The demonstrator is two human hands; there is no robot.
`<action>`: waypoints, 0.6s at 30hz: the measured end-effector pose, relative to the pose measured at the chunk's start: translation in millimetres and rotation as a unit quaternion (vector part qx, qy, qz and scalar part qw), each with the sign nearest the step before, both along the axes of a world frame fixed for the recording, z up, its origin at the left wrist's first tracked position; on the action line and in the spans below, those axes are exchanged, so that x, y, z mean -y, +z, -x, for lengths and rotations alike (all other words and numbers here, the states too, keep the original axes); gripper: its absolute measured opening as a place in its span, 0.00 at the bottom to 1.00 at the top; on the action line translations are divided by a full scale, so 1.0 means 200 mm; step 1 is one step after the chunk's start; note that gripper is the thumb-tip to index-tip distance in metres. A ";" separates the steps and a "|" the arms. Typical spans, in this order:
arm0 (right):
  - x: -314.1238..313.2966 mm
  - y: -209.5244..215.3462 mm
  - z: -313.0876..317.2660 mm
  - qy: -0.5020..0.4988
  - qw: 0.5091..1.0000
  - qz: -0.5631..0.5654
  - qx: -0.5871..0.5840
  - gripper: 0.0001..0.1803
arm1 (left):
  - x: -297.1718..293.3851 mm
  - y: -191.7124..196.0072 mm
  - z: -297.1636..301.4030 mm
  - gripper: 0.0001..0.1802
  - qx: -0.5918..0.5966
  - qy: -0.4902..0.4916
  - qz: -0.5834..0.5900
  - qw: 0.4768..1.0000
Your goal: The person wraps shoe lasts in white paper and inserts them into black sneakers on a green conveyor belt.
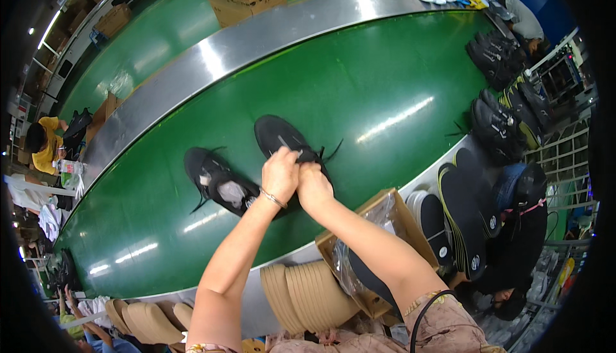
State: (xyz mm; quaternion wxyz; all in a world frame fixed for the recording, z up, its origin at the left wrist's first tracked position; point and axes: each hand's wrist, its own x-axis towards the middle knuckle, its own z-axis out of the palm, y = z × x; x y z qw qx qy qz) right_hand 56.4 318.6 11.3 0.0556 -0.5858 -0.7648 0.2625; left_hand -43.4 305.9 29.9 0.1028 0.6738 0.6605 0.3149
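Two black shoes are lying on green belt [359, 77]: left hand [280, 175] and right hand [313, 186] are gripping one shoe [282, 138], fingers seemingly pinching its laces; second shoe [215, 180] is lying just left of fingers.

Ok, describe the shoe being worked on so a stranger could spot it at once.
Start at the wide green conveyor belt crossing the scene. Two black shoes lie near its middle. It is the black shoe on the right, under both the left hand and the right hand, laces splayed out; the other shoe lies untouched with pale stuffing showing.
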 end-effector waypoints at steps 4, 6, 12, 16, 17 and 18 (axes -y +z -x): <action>-0.05 -0.04 -0.09 0.081 0.992 0.026 -0.089 0.16 | 0.05 0.10 0.01 0.17 0.008 -0.042 0.023 0.999; -0.06 -0.05 -0.15 0.144 0.976 -0.008 -0.165 0.21 | 0.08 0.10 0.03 0.18 0.024 -0.052 0.018 0.998; 0.01 0.01 -0.01 0.079 0.997 0.027 -0.002 0.15 | 0.18 0.02 0.03 0.22 -0.058 0.004 0.056 0.997; 0.01 0.08 0.00 0.014 0.998 0.066 0.007 0.17 | 0.17 0.07 -0.05 0.17 -0.085 0.053 0.062 0.993; 0.02 0.10 0.01 0.006 0.998 0.054 0.013 0.17 | 0.17 0.08 -0.06 0.17 -0.086 0.063 0.055 0.993; 0.02 0.15 0.00 -0.023 0.994 0.102 -0.002 0.19 | 0.17 0.07 -0.08 0.17 -0.071 0.066 0.043 0.994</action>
